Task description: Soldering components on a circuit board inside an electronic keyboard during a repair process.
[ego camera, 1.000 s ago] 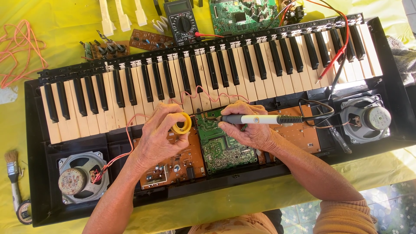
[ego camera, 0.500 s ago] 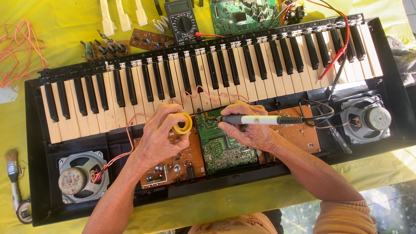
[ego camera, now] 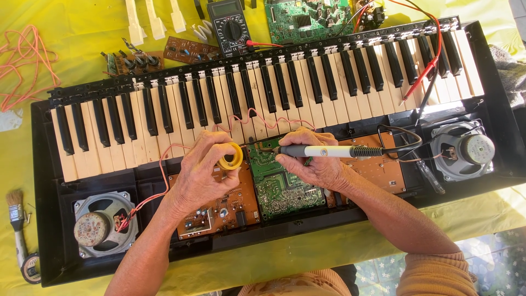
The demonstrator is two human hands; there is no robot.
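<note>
Holding soldering iron (ego camera: 323, 151), right hand (ego camera: 315, 164); tip seemingly touching board (ego camera: 282, 183).

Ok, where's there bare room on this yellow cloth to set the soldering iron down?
Bare yellow cloth lies between the pink wire tangle and the loose white keys. Another strip runs along the near edge below the open keyboard, right of the brush. Around the multimeter and green board it is crowded.

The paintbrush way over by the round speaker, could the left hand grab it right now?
Probably not right away: the left hand is pinching a yellow spool. The paintbrush lies uncovered on the yellow cloth.
</note>
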